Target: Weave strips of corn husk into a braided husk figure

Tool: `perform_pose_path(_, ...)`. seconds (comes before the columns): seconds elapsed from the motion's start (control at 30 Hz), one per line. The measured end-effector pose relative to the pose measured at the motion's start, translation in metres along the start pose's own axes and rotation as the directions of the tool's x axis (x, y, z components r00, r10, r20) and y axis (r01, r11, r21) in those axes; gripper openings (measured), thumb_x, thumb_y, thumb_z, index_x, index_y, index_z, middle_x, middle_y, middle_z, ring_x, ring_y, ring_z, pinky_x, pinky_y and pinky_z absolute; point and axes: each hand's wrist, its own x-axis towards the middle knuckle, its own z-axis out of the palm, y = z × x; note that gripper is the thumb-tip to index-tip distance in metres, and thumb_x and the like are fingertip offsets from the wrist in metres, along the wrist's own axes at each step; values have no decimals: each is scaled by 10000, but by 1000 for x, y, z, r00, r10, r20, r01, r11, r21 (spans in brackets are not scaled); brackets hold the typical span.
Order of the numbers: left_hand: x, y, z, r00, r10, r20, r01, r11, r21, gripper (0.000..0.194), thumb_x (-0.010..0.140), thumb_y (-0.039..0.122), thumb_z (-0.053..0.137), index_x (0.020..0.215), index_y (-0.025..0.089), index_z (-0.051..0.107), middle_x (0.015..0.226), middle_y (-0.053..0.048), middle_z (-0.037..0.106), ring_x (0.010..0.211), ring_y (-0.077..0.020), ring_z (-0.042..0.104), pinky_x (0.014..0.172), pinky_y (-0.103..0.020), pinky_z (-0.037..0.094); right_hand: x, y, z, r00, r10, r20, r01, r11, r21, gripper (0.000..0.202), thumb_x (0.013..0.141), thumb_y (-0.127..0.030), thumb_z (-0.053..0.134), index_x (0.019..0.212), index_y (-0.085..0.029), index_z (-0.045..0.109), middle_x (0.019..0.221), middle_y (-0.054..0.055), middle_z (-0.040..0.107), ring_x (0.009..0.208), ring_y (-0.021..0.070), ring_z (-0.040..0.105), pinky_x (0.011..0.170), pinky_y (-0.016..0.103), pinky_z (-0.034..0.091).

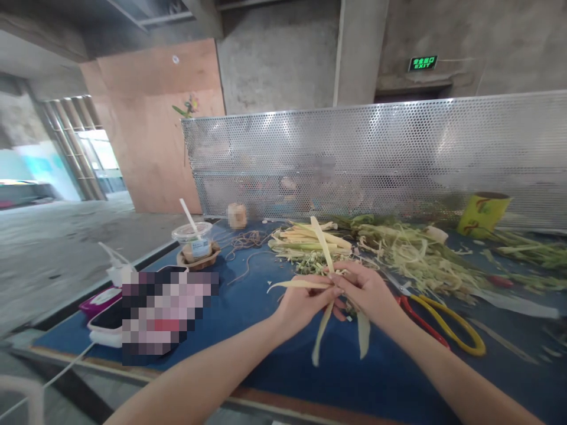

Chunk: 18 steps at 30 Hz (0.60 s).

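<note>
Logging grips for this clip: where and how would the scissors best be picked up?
Probably by the yellow loop of the scissors, from the near right: it lies wide and open, and the blades point away toward the plant scraps.

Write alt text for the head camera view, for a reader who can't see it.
The left hand and right hand pinch crossed pale strips above a blue table. Red-and-yellow-handled scissors lie to the right, near loose plant material; a cup with a straw stands at the left.
</note>
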Motion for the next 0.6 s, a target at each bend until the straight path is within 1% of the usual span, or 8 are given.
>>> perform_pose_path(0.1,-1,2,0,1000,-2,-28,2,1000,10,266,698,371,615,679,106,594,587,-35,627,504,-148,623,530,-250,506,-2,-2,-3,997,-19,-77,14,997,-72,294,729,-412,551,841,-154,638,432,-39,495,329,68,379,318,193,299)
perform_pose_path(0.17,-2,2,0,999,-27,-26,27,999,-24,256,690,361,627,706,110,582,558,-17,613,480,-142,617,517,-248,502,-3,-4,-3,997,-29,-73,24,997,-78,302,717,-420,563,793,-141,652,437,-22,508,342,79,399,325,202,301)
perform_pose_path(0.23,-2,2,0,998,-59,4,59,996,-60,259,681,352,639,749,110,576,572,-13,613,484,-139,620,503,-238,494,-4,-5,-2,998,-32,-61,28,998,-63,314,718,-431,561,766,-134,652,446,-9,519,364,95,433,344,215,316)
perform_pose_path(0.33,-1,3,0,995,-82,49,87,992,-91,267,678,340,647,787,107,574,641,-34,632,526,-147,638,466,-202,463,-4,-4,-3,998,-31,-51,28,999,-43,327,725,-430,551,798,-125,643,473,-3,523,405,106,459,388,227,350)
perform_pose_path(0.4,0,5,-1,997,-77,27,79,992,-98,261,684,345,641,756,106,563,631,-37,631,521,-149,639,433,-181,436,-3,-3,-6,999,-32,18,33,997,-65,336,724,-407,563,902,-129,625,464,-30,476,408,95,430,401,223,345)
perform_pose_path(0.47,0,6,-4,998,-62,-4,62,994,-90,254,692,346,633,728,106,557,593,-29,621,509,-148,635,423,-176,425,-2,-4,-11,994,-43,99,55,991,-122,358,718,-362,585,1005,-149,590,458,-64,406,411,83,385,412,215,330)
perform_pose_path(0.53,1,7,-7,999,-54,2,54,995,-85,254,697,348,628,721,104,564,582,-26,616,488,-142,626,430,-189,433,-2,-5,-16,988,-47,149,72,982,-174,361,722,-318,584,1048,-163,568,474,-72,384,431,82,373,432,214,325)
perform_pose_path(0.6,2,7,-10,998,-58,32,61,993,-103,262,691,357,631,722,104,570,592,-24,618,466,-137,614,458,-221,460,-2,-7,-18,984,-33,174,65,981,-181,355,740,-305,557,1067,-167,552,490,-68,389,451,90,382,451,218,330)
